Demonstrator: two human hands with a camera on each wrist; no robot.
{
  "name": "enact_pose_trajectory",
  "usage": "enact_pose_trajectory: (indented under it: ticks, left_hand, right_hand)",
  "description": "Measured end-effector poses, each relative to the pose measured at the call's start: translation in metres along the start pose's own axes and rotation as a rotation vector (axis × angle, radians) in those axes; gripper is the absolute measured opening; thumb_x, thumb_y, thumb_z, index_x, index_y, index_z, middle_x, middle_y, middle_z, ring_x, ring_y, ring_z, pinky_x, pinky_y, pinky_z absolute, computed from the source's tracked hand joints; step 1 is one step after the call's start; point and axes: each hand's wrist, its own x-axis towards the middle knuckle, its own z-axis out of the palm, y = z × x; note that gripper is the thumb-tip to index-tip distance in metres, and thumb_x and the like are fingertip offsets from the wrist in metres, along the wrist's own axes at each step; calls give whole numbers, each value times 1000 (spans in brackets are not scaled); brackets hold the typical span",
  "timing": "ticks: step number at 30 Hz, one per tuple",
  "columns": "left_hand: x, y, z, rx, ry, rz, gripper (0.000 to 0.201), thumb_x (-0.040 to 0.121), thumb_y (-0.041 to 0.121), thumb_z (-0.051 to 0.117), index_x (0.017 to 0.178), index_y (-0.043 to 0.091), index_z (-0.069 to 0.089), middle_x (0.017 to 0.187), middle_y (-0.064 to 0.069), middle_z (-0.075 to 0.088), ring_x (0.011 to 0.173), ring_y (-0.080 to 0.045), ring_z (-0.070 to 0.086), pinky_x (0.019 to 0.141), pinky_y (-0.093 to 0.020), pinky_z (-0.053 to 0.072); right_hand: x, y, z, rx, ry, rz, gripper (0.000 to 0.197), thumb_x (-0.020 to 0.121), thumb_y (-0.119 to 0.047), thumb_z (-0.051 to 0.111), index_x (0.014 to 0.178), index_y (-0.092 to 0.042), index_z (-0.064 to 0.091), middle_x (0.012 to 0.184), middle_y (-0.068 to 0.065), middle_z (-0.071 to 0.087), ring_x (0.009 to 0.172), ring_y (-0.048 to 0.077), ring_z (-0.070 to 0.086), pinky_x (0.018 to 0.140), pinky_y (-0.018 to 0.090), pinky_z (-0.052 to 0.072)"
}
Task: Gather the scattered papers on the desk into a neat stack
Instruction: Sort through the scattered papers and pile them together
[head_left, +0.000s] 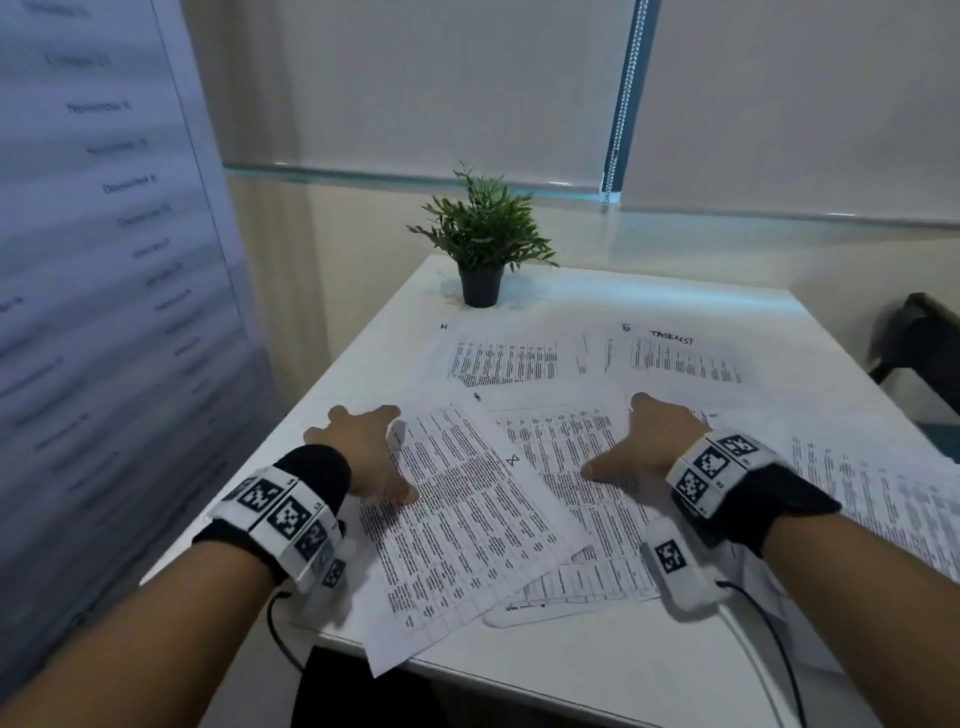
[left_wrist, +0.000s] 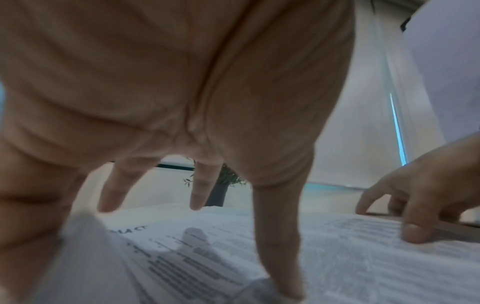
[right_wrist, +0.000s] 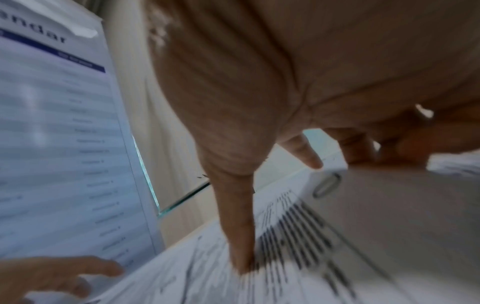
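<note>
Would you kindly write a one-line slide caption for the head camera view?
Left hand and right hand press spread fingers on overlapping printed papers on a white desk, potted plant behind.

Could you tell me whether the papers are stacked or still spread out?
Spread out: papers lie fanned and overlapping across the desk, edges misaligned.

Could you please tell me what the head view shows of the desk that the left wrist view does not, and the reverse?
Only the head view shows the two far sheets, one headed TASKLIST, a sheet at the right edge, and both marker wristbands. Only the left wrist view shows, from underneath, the left hand's fingers standing on the near sheet with the palm raised. Both show the potted plant, the right hand on the papers and the window blinds.
</note>
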Motion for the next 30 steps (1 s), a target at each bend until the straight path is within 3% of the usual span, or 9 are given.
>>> enact_pose_trajectory:
  ticks: [3, 5, 10, 13, 16, 21, 25, 28, 30]
  left_hand:
    - [5, 0, 0, -191, 212, 52, 75, 89, 23, 71, 153, 36, 36, 146, -18, 37, 134, -45, 40, 103, -50, 46]
    - [12, -1, -2, -347, 355, 151, 71, 79, -1, 65, 141, 32, 52, 135, -17, 49, 113, -35, 56, 84, -36, 51]
    - [20, -6, -2, -670, 422, 147, 58, 78, 1, 69, 123, 38, 66, 109, -3, 69, 90, -25, 71, 76, -40, 62]
    - [28, -9, 6, -818, 397, 131, 49, 79, 1, 71, 109, 39, 69, 87, 0, 69, 69, -23, 64, 56, -26, 49]
    - [27, -1, 8, -857, 411, 171, 46, 81, 1, 71, 106, 39, 69, 81, 2, 63, 70, -20, 59, 60, -23, 43]
    - [26, 18, 3, -1063, 406, 260, 50, 87, -7, 65, 112, 36, 68, 90, 0, 62, 67, -17, 57, 54, -24, 44]
    - [22, 38, -9, -1291, 355, 335, 50, 92, -16, 57, 113, 28, 66, 75, 3, 58, 61, -13, 50, 47, -18, 42]
    - [21, 53, -18, -1447, 285, 345, 53, 92, -22, 51, 107, 27, 65, 61, 8, 60, 61, -12, 55, 58, -25, 47]
    - [19, 63, -24, -1497, 238, 352, 51, 92, -23, 47, 111, 22, 63, 57, 8, 63, 51, -9, 58, 50, -24, 47]
  right_hand:
    - [-2, -6, -8, 211, 45, -50, 92, 78, -58, 81, 143, -5, 43, 137, 13, 58, 114, 29, 59, 81, 32, 46]
    - [-3, -13, -10, 311, 70, -54, 90, 79, -55, 81, 144, -5, 45, 140, 13, 56, 123, 30, 58, 84, 32, 43]
    - [1, -18, -1, 112, 159, -13, 33, 84, -17, 80, 76, -10, 49, 76, 0, 52, 61, 14, 51, 47, 21, 35]
    - [2, -15, 3, 41, 234, -16, 23, 86, 3, 59, 68, -9, 49, 71, 4, 53, 55, 18, 51, 49, 23, 42]
    - [7, -5, 3, 53, 271, -21, 25, 82, 6, 54, 64, -11, 49, 66, 5, 50, 51, 20, 47, 49, 22, 39]
    - [9, 10, -4, 385, 356, -105, 15, 91, -11, 69, 79, -15, 60, 86, 3, 68, 64, 15, 64, 53, 21, 44]
    - [3, 15, -9, 782, 162, -118, 29, 99, -40, 63, 86, -16, 54, 103, 2, 65, 75, 17, 64, 65, 33, 48]
    - [-1, 25, -11, 810, 103, -92, 40, 89, -53, 72, 103, -19, 54, 107, 1, 60, 86, 15, 62, 75, 37, 52]
    - [-2, 31, -11, 863, 66, -52, 63, 75, -52, 86, 117, -22, 51, 108, 2, 65, 86, 19, 67, 80, 39, 55]
